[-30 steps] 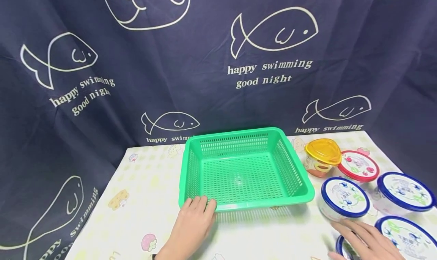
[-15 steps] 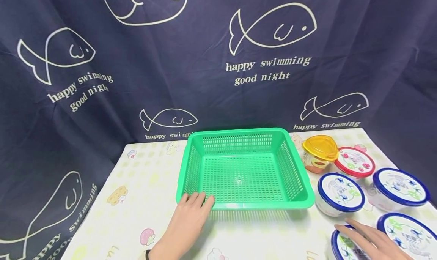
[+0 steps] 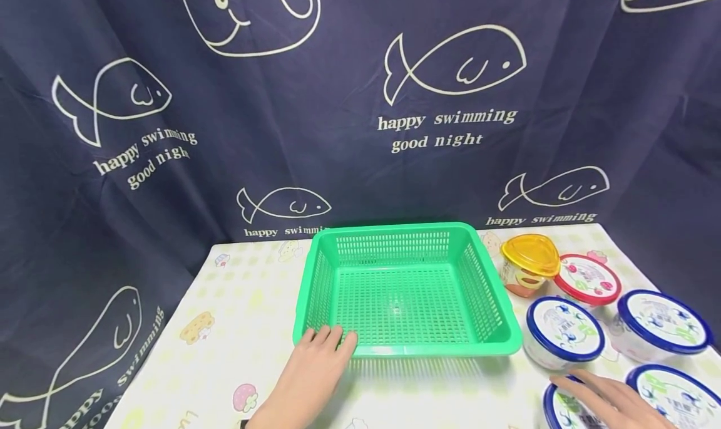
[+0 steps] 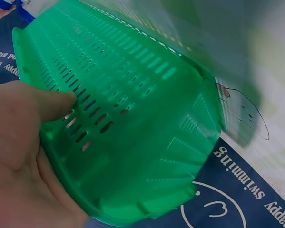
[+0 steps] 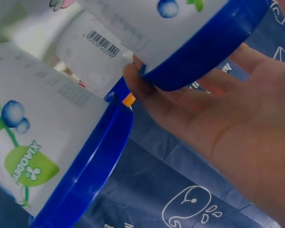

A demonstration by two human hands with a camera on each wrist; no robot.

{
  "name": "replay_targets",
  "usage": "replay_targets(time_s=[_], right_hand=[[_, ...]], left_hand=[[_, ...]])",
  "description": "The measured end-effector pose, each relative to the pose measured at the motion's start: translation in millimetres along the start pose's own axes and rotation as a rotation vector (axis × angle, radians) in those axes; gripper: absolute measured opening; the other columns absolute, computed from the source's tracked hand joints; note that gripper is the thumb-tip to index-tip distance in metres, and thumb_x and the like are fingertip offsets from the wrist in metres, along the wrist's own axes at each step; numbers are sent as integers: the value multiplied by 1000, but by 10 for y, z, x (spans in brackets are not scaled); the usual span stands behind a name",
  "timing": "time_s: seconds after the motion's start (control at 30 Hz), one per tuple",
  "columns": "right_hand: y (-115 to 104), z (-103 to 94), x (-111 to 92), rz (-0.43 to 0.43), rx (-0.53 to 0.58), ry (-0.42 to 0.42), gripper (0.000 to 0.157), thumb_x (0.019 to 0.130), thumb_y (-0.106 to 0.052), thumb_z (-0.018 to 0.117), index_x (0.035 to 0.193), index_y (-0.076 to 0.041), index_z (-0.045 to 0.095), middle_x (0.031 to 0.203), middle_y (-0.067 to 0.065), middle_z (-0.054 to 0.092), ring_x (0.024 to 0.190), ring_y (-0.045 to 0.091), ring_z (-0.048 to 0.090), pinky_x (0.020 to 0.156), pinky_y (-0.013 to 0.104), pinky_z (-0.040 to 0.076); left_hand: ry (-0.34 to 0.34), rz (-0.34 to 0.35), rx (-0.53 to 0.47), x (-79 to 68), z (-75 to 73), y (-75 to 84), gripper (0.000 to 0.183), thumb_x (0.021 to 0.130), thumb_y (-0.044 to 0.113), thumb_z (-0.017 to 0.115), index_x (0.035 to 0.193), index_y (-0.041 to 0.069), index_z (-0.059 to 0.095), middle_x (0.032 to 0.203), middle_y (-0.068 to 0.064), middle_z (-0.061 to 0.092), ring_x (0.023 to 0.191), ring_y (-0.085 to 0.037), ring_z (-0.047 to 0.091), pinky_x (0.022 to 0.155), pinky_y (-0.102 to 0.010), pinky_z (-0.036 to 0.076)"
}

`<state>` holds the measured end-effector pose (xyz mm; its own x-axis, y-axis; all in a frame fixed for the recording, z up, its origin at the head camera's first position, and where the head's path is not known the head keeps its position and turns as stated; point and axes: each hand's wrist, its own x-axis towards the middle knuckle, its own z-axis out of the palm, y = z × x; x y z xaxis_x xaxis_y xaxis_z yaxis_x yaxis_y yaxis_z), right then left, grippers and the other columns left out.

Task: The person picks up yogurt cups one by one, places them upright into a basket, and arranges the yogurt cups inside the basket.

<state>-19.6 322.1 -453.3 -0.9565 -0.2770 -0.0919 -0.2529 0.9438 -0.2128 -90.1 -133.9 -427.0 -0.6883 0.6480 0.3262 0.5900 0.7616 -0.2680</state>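
Observation:
A green plastic basket (image 3: 434,349) with slotted walls sits near the curtain, holding nothing. My left hand (image 3: 315,379) grips its near rim at the left corner; in the left wrist view the thumb (image 4: 56,102) presses the slotted outer wall. At the lower right, my right hand (image 3: 616,404) holds a white tub (image 3: 563,410) with a blue lid, fingers along the lid's far edge. In the right wrist view these fingers (image 5: 168,104) curl around the blue lid (image 5: 204,52). The thumb is hidden there.
Beside it stand more blue-lidded tubs (image 3: 565,329), (image 3: 664,325), (image 3: 676,394), printed with blueberries. Behind them are a red-lidded tub (image 3: 588,280) and a yellow-lidded cup (image 3: 531,257). A dark fish-print curtain (image 3: 360,134) hangs behind the patterned tablecloth (image 3: 242,316).
My right hand has shifted right over the tub, showing more of its lid, and the tub has come slightly closer to the one behind. The left hand stays on the basket rim.

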Motion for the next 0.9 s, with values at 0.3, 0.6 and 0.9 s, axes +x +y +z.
replay_targets(time_s=[0.3, 0.6, 0.9], right_hand=[[-275, -239, -2, 38, 46, 177, 116, 56, -76, 77, 153, -30, 34, 143, 3, 49, 124, 32, 48, 82, 67, 44], [-336, -463, 107, 100, 116, 96, 105, 67, -66, 78, 152, -24, 34, 142, 15, 50, 122, 46, 48, 85, 78, 34], [-405, -538, 101, -13, 95, 263, 99, 65, -67, 79, 149, -33, 40, 143, 5, 51, 128, 34, 42, 119, 38, -9]], left_hand=[[69, 5, -51, -12, 35, -10, 22, 83, 11, 69, 94, 15, 52, 74, 5, 43, 62, -11, 29, 56, -24, 23], [104, 6, -78, 8, 42, -19, 10, 88, 12, 57, 87, 16, 48, 66, 8, 37, 59, -8, 28, 53, -22, 20], [95, 1, -65, 19, 41, -5, 18, 86, 13, 67, 87, 16, 49, 65, 8, 35, 59, -8, 28, 52, -22, 21]])
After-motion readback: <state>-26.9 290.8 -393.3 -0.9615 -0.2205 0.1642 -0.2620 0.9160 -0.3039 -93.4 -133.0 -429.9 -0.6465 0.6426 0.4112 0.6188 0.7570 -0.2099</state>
